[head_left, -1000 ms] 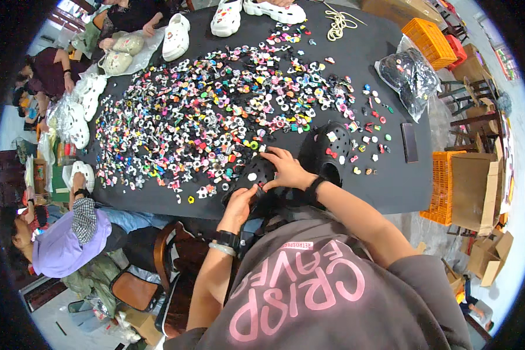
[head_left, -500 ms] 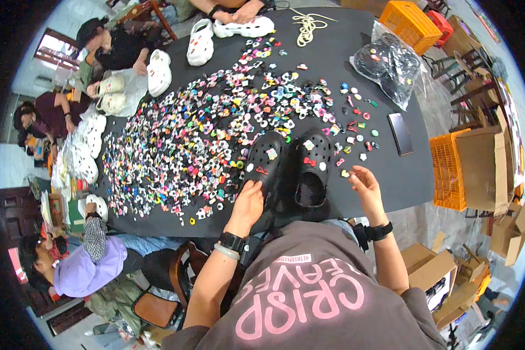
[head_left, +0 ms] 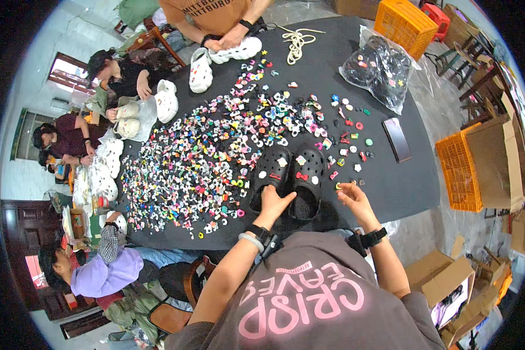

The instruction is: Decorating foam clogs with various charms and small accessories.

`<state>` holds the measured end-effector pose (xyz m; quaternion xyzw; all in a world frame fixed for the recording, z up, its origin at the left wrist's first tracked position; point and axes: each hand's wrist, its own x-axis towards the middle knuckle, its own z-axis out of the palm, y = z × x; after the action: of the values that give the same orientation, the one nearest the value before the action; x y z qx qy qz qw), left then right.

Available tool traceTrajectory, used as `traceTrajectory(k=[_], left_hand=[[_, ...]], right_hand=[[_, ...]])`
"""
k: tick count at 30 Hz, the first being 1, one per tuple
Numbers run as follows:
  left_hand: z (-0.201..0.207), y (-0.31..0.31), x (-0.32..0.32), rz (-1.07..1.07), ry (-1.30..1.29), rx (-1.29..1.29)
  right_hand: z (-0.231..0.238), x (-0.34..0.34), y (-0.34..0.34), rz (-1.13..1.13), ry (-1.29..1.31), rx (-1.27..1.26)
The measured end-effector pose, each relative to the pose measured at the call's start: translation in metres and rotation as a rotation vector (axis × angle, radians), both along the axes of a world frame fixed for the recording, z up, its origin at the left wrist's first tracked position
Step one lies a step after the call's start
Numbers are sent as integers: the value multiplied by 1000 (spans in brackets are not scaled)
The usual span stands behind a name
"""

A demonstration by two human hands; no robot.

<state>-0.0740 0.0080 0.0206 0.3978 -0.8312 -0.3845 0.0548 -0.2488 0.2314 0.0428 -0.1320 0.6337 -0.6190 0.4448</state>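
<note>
Two black clogs with holes sit side by side on the black table, each decorated with a red bow and white charms. My left hand (head_left: 275, 204) grips the left clog (head_left: 270, 163) at its foot opening, with the fingers inside and the thumb stretched toward the other shoe. The right clog (head_left: 307, 169) stands untouched, its opening toward me. To its right, my right hand (head_left: 357, 204) has its thumb and fingertips pinched at a small yellow-green shoe charm (head_left: 339, 185). The fingertips partly hide this charm.
A wide heap of colourful shoe charms (head_left: 198, 157) covers the table's left and middle. A phone (head_left: 396, 140), a clear bag of black clogs (head_left: 376, 70) and a beige cord (head_left: 298, 44) lie farther off. Other people handle white clogs (head_left: 201, 71). Orange crates (head_left: 405, 26) stand beyond the table.
My left hand has moved from the left clog's side to its opening, fingers inside. My right hand has come left and closed its fingertips at the yellow-green charm. The view has shifted slightly.
</note>
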Motion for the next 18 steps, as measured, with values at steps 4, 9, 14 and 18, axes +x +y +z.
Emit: traceTrajectory(k=[4,9,14,18], left_hand=[[3,21,-23,5,28,-101],[8,25,-25,55,-175,-117],[20,23,-16,182,-9,-117],[40,0,6,251,100,-210]], right_hand=[[-17,-8,-3,147,-32,30],[-33,-1,-19,490,46,153],[-37,-6,-19,530,-61,57],[-34,-15,-14,508,-53,114]])
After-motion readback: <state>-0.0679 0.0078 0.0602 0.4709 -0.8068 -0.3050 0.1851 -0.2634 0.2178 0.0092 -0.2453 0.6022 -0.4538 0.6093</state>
